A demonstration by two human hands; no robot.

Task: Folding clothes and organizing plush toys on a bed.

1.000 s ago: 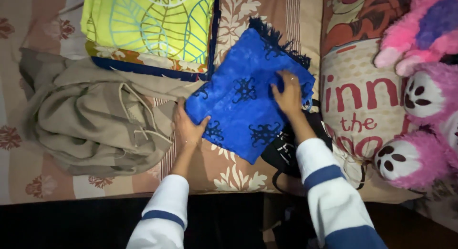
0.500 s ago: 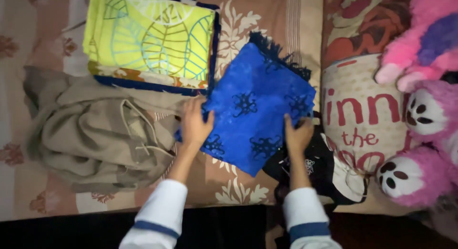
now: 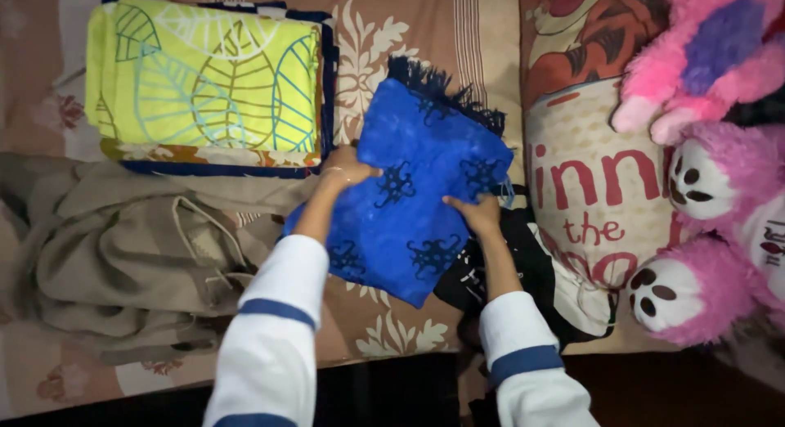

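Observation:
A folded blue cloth with dark printed motifs and a fringed far edge lies on the bed. My left hand grips its left edge, fingers curled over the fabric. My right hand holds its right edge. Both arms wear white sleeves with blue bands. Under the cloth's right side lies a black garment, partly hidden.
A folded yellow-green leaf-patterned cloth lies at the far left. A crumpled beige garment with drawstrings sits at the near left. A printed cushion and pink plush toys fill the right. The floral bedsheet ends at a dark front edge.
Both hands moved from lying flat on top of the blue cloth to gripping its left and right edges. The view has shifted slightly.

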